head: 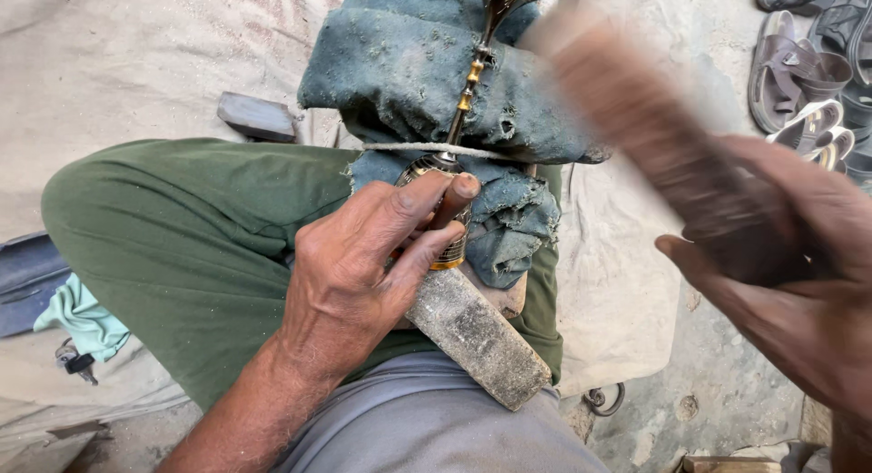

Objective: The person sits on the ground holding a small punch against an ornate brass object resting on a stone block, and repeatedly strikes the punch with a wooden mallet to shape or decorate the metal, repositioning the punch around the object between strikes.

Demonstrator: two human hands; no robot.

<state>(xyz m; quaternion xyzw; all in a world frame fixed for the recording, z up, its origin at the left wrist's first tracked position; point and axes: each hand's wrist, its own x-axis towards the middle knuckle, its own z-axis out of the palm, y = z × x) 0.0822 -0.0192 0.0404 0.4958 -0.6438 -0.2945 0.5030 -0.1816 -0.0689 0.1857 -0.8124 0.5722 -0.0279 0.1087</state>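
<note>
My left hand [363, 264] grips a small chisel-like tool with a brown handle [451, 205], pressed against an ornate brass and dark metal piece [472, 82] that lies on a worn blue-green cloth [409, 64]. A white cord [436, 149] runs across the piece and cloth. A grey wooden block [477, 337] rests under the hand on my green-trousered leg [182, 237]. My right hand [799, 282] is raised at the right, holding a brown wooden mallet [654, 137], blurred with motion.
A dark flat block [257, 116] lies on the beige sheet [109, 64] behind my knee. Several sandals [808, 73] sit at the top right. A turquoise rag [82, 318] and a small metal item [77, 362] lie at the left. A metal ring [604, 400] lies on the ground.
</note>
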